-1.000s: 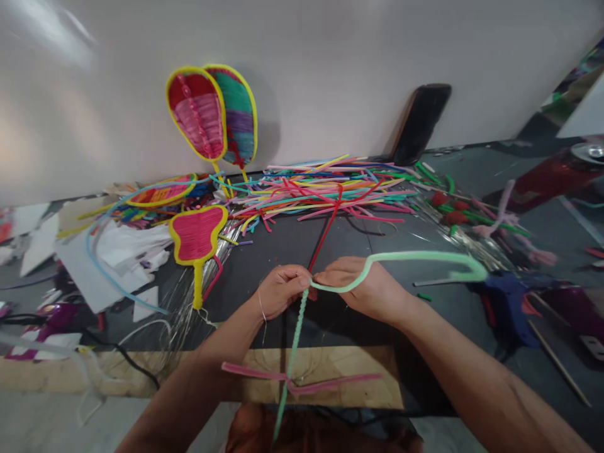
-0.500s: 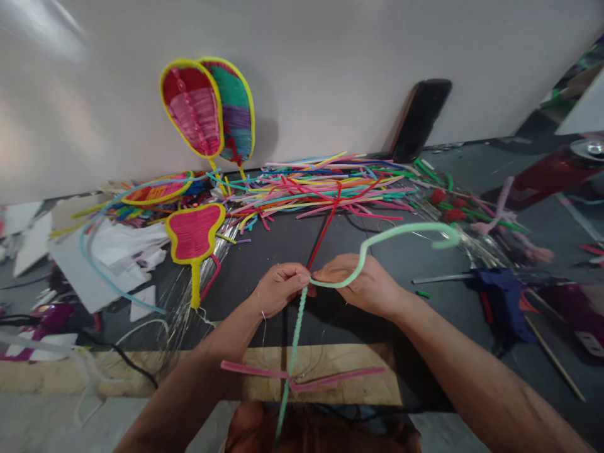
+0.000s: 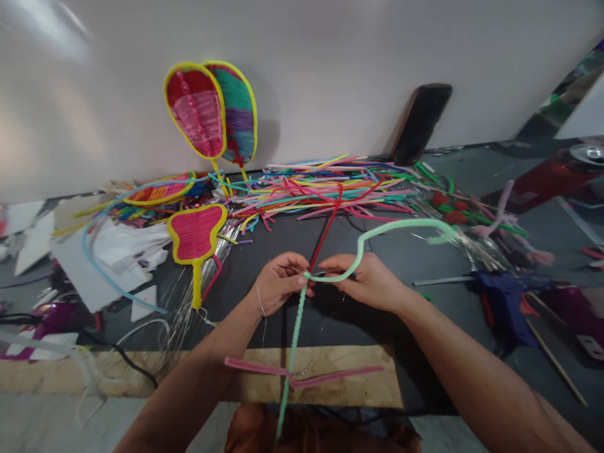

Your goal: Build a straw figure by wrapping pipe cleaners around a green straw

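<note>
My left hand (image 3: 282, 284) is closed in a pinch around the top of a mint-green pipe cleaner stem (image 3: 297, 327), its lower part tightly twisted. From that pinch a loose green length curves right, passing in front of my right fingers to a hooked end. My right hand (image 3: 363, 280) is closed just right of the joint, its fingertips on a thin wire (image 3: 319, 273) running from the stem. A red pipe cleaner (image 3: 325, 238) slants up behind the joint. Lower on the stem, a pink pipe cleaner (image 3: 337, 376) crosses it. Fine wire loops hang below my left hand.
A heap of coloured pipe cleaners (image 3: 321, 189) lies along the wall. Yellow-rimmed fan shapes (image 3: 195, 113) lean there, with a pink one (image 3: 197, 234) at left. A phone (image 3: 421, 123) stands behind; a blue glue gun (image 3: 503, 308) and red can (image 3: 542, 173) are right.
My right hand has moved slightly right, opening a small gap from my left hand, with wire visible between them. The loose green length has shifted slightly left and its hooked end has turned.
</note>
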Action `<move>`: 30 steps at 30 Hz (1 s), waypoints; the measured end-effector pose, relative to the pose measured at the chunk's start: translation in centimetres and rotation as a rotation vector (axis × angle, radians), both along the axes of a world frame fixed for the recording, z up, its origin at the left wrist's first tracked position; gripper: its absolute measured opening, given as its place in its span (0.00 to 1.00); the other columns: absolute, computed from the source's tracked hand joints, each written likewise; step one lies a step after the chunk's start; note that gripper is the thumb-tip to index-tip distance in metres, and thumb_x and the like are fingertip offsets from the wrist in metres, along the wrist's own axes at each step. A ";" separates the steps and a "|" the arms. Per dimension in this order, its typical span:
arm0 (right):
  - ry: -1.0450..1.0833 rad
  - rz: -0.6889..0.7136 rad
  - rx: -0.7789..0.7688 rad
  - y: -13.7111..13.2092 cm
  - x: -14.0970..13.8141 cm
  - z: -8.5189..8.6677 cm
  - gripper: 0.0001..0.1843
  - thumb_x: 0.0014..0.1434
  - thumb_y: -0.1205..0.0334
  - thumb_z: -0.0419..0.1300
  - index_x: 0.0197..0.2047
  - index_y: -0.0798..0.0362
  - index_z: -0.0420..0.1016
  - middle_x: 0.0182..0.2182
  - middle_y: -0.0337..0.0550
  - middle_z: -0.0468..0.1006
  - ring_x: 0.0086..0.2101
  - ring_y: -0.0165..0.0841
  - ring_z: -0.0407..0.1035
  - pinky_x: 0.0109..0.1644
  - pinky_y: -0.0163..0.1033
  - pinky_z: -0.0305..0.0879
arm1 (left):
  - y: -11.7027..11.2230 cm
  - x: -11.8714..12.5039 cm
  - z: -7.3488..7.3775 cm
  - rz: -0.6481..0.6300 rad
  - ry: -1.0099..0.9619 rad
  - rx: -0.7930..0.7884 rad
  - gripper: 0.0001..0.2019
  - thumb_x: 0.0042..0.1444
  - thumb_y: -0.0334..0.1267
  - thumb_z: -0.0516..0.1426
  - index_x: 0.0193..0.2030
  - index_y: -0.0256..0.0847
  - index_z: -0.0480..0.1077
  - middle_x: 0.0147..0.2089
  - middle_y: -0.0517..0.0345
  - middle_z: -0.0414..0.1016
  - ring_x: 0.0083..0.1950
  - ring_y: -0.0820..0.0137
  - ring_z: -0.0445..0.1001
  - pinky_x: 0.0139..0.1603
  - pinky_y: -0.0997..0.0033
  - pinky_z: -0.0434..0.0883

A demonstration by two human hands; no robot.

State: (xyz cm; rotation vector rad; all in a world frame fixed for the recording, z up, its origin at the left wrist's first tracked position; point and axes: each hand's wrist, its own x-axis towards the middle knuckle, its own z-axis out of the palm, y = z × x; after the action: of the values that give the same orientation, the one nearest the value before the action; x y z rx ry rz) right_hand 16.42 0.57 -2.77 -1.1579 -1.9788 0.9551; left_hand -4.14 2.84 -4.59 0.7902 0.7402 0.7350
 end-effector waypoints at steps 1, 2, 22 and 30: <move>-0.003 0.001 0.005 0.0 -0.1 0.0 0.12 0.56 0.69 0.55 0.41 0.52 0.75 0.36 0.40 0.81 0.34 0.29 0.75 0.38 0.32 0.68 | 0.0 0.0 0.0 -0.006 0.006 -0.006 0.15 0.40 0.34 0.68 0.34 0.35 0.71 0.25 0.58 0.78 0.25 0.71 0.77 0.29 0.73 0.76; -0.004 0.004 0.019 -0.1 -0.2 0.1 0.11 0.56 0.69 0.55 0.41 0.52 0.76 0.36 0.40 0.81 0.34 0.29 0.75 0.39 0.32 0.68 | 0.0 0.0 -0.1 -0.015 0.012 -0.016 0.14 0.40 0.34 0.68 0.33 0.34 0.72 0.25 0.57 0.78 0.25 0.71 0.77 0.29 0.73 0.76; -0.005 0.047 0.044 -0.1 -0.3 -0.2 0.11 0.56 0.69 0.52 0.36 0.53 0.76 0.32 0.41 0.80 0.30 0.28 0.73 0.35 0.30 0.65 | -0.2 0.3 -0.4 -0.003 0.007 -0.060 0.17 0.35 0.38 0.70 0.30 0.32 0.73 0.23 0.56 0.77 0.24 0.71 0.76 0.27 0.75 0.74; 0.031 0.091 -0.038 -0.2 -0.7 -0.1 0.10 0.57 0.66 0.52 0.34 0.53 0.75 0.28 0.41 0.79 0.26 0.28 0.71 0.32 0.30 0.66 | -0.4 0.0 -0.9 -0.055 -0.018 -0.058 0.18 0.35 0.40 0.70 0.30 0.33 0.71 0.24 0.56 0.77 0.24 0.70 0.76 0.28 0.73 0.73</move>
State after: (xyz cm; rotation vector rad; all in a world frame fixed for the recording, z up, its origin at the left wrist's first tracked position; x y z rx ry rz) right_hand 15.68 0.39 -2.87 -1.0749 -2.0114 1.0548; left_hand -4.14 2.46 -5.52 0.7477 0.7178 0.6681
